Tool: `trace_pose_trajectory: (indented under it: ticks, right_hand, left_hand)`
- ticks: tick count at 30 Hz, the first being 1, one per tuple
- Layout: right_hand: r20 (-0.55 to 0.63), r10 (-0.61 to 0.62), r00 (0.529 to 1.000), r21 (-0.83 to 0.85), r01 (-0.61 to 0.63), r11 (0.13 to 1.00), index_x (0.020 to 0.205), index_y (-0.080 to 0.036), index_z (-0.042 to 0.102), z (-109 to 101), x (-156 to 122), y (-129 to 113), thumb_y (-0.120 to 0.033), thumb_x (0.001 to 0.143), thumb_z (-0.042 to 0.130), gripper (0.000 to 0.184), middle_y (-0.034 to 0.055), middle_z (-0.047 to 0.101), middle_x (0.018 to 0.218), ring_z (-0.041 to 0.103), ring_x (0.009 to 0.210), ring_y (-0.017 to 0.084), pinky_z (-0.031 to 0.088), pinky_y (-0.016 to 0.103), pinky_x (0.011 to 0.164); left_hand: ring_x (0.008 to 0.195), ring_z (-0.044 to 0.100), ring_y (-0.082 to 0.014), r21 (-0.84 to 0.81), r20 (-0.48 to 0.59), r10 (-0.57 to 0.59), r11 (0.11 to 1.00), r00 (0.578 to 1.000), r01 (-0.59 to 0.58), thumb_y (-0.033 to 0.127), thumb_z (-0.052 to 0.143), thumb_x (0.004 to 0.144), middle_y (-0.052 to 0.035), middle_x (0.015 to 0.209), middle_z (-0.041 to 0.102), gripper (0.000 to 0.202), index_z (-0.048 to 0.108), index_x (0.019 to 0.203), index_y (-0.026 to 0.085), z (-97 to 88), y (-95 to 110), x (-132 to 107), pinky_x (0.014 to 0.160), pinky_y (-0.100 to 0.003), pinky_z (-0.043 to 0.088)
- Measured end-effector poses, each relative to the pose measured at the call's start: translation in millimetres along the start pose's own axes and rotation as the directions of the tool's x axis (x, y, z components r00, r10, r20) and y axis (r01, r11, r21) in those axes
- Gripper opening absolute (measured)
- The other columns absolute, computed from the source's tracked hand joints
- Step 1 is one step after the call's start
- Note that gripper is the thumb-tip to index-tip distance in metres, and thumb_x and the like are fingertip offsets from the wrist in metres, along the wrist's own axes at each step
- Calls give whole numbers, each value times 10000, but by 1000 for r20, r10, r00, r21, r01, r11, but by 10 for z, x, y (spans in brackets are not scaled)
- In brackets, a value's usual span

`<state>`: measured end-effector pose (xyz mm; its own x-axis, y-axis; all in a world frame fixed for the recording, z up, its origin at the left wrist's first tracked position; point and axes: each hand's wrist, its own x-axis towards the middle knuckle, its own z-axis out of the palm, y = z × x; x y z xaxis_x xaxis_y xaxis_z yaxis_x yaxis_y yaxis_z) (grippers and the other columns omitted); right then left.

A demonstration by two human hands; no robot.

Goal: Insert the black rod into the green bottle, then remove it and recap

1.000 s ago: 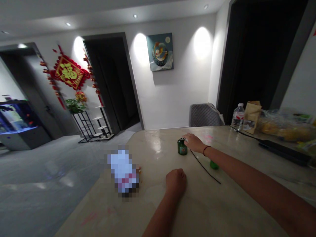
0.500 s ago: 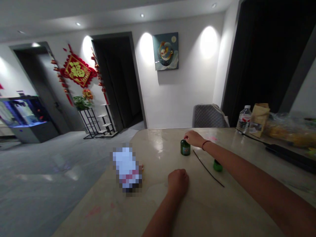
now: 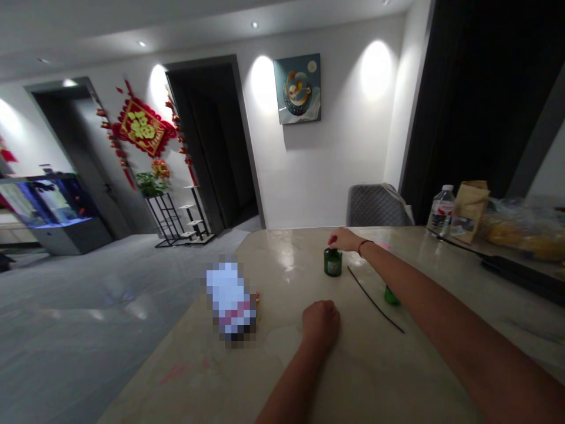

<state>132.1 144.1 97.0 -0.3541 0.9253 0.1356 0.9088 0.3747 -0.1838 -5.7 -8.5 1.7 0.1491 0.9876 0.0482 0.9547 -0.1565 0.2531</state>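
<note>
A small green glass bottle [image 3: 333,262] with a pale label stands upright on the table. My right hand [image 3: 344,240] reaches over its top from the right, fingers closed in a pinch at the mouth. What the fingertips hold is hidden. My left hand [image 3: 321,323] rests as a loose fist on the table, nearer to me, and nothing shows in it. Between the bottle and my right forearm lies a thin dark stick [image 3: 374,299]. Another green object [image 3: 391,295] is partly covered by that forearm.
A blurred-out white and pink item [image 3: 232,300] lies on the table [image 3: 212,377] to the left. At the right are a water bottle [image 3: 441,211], a paper bag [image 3: 470,212], a plastic bag of yellow items [image 3: 521,232] and a long black object [image 3: 521,277]. A grey chair [image 3: 377,206] stands behind.
The view has shifted slightly. My right hand stays at the top of the green bottle, with its fingers a little lower against the mouth. The left fist rests as before.
</note>
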Motion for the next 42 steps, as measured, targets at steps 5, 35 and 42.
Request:
trace_pose_trajectory:
  ticks: [5, 35, 42]
  right_hand:
    - [20, -52, 998, -48, 53, 997, 844, -138, 680, -31, 10, -30, -118, 705, 545, 194, 57, 689, 868, 617, 791, 131, 427, 176, 664]
    - [-336, -96, 937, 28, 112, 993, 1090, -105, 475, -857, -369, -42, -67, 698, 476, 394, 62, 644, 802, 579, 728, 147, 399, 221, 667]
    - [-155, -79, 985, 108, 96, 989, 1022, -115, 523, -822, -600, 217, -98, 628, 536, 394, 35, 643, 781, 571, 668, 117, 400, 187, 587]
  left_hand:
    - [739, 572, -133, 1, 10, 3, 1000, 1000, -3, 249, 367, 801, -54, 806, 644, 266, 625, 797, 185, -9, 6, -2, 623, -228, 332]
    - [758, 582, -140, 46, 4, 33, 998, 999, -34, 242, 376, 794, -41, 812, 649, 250, 620, 777, 191, -11, 19, 11, 625, -229, 336]
    - [755, 574, -134, 49, 10, 33, 998, 999, -33, 232, 371, 795, -46, 819, 643, 251, 619, 789, 195, -48, 27, 6, 624, -223, 334]
